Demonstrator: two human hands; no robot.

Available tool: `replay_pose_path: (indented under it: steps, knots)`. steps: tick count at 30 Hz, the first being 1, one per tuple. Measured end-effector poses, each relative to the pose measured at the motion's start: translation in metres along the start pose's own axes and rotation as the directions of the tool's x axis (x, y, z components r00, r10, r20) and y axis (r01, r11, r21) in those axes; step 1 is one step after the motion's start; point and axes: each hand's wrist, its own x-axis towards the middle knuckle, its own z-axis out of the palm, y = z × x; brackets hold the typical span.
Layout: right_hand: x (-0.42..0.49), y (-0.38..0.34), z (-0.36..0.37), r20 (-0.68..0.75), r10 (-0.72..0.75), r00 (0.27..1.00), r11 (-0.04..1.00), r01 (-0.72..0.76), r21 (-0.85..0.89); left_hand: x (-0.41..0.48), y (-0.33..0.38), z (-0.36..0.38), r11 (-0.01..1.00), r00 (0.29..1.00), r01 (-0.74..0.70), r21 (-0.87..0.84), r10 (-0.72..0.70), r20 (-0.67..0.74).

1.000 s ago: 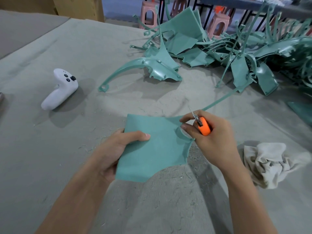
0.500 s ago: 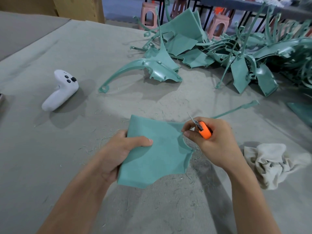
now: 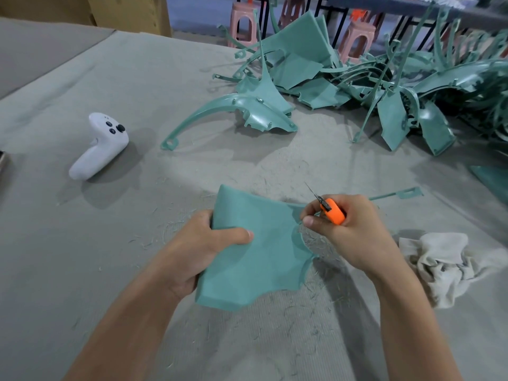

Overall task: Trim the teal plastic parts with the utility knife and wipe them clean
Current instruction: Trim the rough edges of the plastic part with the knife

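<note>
A flat teal plastic part with curved cut-outs lies low over the grey table, near its front. My left hand grips its left edge, thumb on top. My right hand holds an orange utility knife with its blade pointing up and away, at the part's upper right edge. A thin teal strip with a slotted tab at its end runs out to the right behind that hand.
A pile of teal plastic parts fills the back right of the table, with one curved part nearer the middle. A crumpled beige cloth lies right of my right hand. A white controller sits at the left. Plastic shavings litter the surface.
The thin teal strip has dropped from a steep slant to lie nearly flat to the right. The part and both hands shifted slightly down and right.
</note>
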Motion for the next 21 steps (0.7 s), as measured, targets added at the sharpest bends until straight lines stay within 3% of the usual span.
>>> replay_pose_path:
  steps: [6, 9, 14, 21]
  knots:
    - [0.001, -0.001, 0.006, -0.082, -0.134, 0.988, 0.978, 0.119, -0.169, -0.001, 0.003, -0.002, 0.988, 0.995, 0.093, -0.124, -0.087, 0.048]
    - [0.000, 0.001, 0.006, -0.161, -0.188, 0.969, 0.972, 0.160, -0.174, -0.002, 0.005, -0.003, 0.981, 0.993, 0.112, -0.159, -0.105, 0.050]
    - [0.000, 0.002, -0.004, -0.334, -0.160, 0.929, 0.985, 0.170, 0.002, -0.005, 0.010, -0.006, 0.970, 0.994, 0.104, -0.220, -0.094, 0.055]
    - [-0.003, -0.005, 0.002, -0.251, -0.129, 0.959, 0.977, 0.167, 0.136, -0.001, 0.003, -0.005, 0.984, 1.000, -0.012, -0.180, 0.008, -0.019]
